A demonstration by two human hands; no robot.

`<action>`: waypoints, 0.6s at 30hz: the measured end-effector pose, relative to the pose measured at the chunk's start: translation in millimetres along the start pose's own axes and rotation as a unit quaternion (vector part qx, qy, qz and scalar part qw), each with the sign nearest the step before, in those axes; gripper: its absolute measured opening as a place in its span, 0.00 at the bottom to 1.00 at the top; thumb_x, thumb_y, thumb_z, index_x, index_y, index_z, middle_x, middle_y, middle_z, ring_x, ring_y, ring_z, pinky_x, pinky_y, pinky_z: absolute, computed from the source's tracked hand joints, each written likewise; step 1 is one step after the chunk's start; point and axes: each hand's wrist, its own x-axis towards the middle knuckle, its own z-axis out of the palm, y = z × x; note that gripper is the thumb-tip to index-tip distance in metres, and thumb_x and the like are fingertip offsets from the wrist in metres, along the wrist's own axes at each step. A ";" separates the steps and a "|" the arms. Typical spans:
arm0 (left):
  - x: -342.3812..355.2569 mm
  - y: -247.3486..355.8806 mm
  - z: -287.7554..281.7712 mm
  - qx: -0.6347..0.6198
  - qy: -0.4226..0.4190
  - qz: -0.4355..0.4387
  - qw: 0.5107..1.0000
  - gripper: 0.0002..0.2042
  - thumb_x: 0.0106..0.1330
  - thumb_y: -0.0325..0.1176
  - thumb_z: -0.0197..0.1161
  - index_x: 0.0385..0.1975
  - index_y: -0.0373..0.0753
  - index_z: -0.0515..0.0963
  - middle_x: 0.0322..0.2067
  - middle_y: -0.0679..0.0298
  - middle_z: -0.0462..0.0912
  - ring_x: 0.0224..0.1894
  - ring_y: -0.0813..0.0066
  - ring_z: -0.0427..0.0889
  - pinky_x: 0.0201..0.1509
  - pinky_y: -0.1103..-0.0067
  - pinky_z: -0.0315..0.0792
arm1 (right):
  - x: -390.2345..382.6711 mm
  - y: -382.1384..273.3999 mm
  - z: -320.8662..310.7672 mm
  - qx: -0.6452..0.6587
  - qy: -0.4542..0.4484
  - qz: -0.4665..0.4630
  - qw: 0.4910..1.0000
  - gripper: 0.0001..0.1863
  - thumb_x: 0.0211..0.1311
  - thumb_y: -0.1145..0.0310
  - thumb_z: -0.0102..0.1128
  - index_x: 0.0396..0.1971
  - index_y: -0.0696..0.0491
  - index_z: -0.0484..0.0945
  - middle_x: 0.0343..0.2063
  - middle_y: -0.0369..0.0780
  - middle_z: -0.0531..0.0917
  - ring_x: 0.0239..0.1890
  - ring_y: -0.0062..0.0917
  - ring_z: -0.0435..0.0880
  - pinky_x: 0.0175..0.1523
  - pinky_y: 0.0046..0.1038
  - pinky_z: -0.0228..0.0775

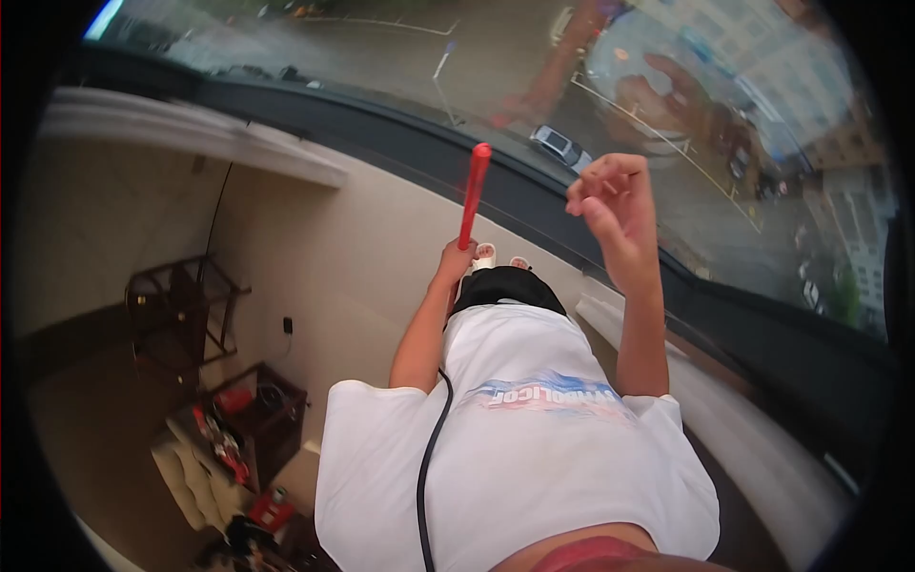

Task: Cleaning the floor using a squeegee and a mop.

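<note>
A long, slim red stick (pixel 473 195) with a rounded top rises from my left hand (pixel 456 260), which is closed around its lower end. Its upper end reaches in front of the dark window frame; I cannot make out its exact kind. My right hand (pixel 618 221) is raised before the window glass (pixel 705 191), its fingers loosely bent and thumb apart, with nothing seen in it. A faint reflection of hands and a person shows in the glass.
A dark window ledge (pixel 381 129) crosses ahead, with a parking area and a car (pixel 560 146) outside below. Pale curtains (pixel 200 133) hang on both sides. At left stand a dark wooden stool (pixel 181 305) and a cluttered shelf (pixel 272 415). A black cable (pixel 429 458) runs down my shirt.
</note>
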 end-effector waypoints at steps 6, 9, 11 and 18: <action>-54.2 50.1 -0.8 -0.050 0.051 -0.018 0.997 0.08 0.62 0.31 0.52 0.31 0.36 0.77 0.25 0.65 0.79 0.27 0.79 0.77 0.32 0.81 0.72 | 43.5 17.5 12.1 0.075 0.022 0.055 0.995 0.11 0.59 0.78 0.50 0.39 0.53 0.62 0.31 0.34 0.66 0.32 0.16 0.68 0.41 0.18 0.62; -49.9 27.0 -4.0 -0.053 0.116 0.009 0.992 0.07 0.61 0.31 0.53 0.32 0.35 0.76 0.24 0.66 0.78 0.25 0.81 0.76 0.31 0.81 0.72 | 38.2 22.1 11.6 0.041 -0.011 0.053 0.998 0.09 0.59 0.77 0.51 0.38 0.54 0.63 0.33 0.35 0.67 0.33 0.17 0.70 0.41 0.20 0.64; -49.5 19.3 1.0 -0.068 0.129 0.010 0.989 0.07 0.61 0.32 0.53 0.32 0.35 0.75 0.23 0.65 0.78 0.25 0.81 0.77 0.31 0.81 0.72 | 33.8 27.9 3.8 0.081 -0.054 0.092 0.991 0.09 0.60 0.76 0.52 0.38 0.54 0.64 0.34 0.34 0.69 0.34 0.16 0.71 0.42 0.20 0.65; -30.1 -9.2 4.5 -0.050 0.235 0.020 0.970 0.08 0.59 0.33 0.56 0.33 0.35 0.74 0.23 0.57 0.80 0.28 0.69 0.81 0.33 0.75 0.73 | -0.8 92.3 33.0 -0.081 -0.039 0.169 0.982 0.27 0.57 0.69 0.60 0.55 0.52 0.62 0.50 0.41 0.69 0.49 0.25 0.71 0.53 0.28 0.64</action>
